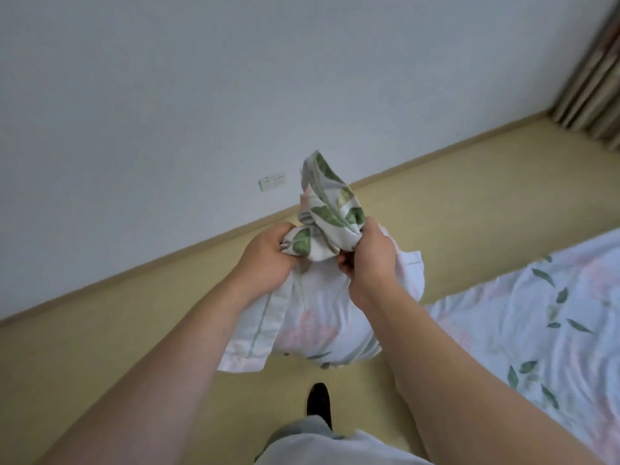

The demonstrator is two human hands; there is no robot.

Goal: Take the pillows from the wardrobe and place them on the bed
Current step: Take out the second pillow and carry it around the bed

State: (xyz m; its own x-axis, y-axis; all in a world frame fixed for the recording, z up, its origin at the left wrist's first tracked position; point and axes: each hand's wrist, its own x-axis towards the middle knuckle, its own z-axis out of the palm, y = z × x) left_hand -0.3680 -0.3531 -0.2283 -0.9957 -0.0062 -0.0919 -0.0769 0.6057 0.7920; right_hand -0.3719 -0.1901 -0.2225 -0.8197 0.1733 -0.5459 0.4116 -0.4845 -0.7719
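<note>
A pale pillow (322, 327) with pink flowers and green leaves hangs in the air in front of me, above the floor. Both hands grip it at its bunched upper edge, where a flap of leaf-printed fabric sticks up. My left hand (268, 255) clutches the left side of the bunch and my right hand (369, 256) the right side. The bed (543, 317), covered with a matching flowered sheet, lies low at the right, apart from the pillow. The wardrobe is not in view.
Yellowish floor (117, 333) runs under me and to the left, bounded by a white wall (167, 95) with sockets (272, 181) low down. A curtain (597, 78) hangs in the far right corner. My dark shoe (318, 402) is below the pillow.
</note>
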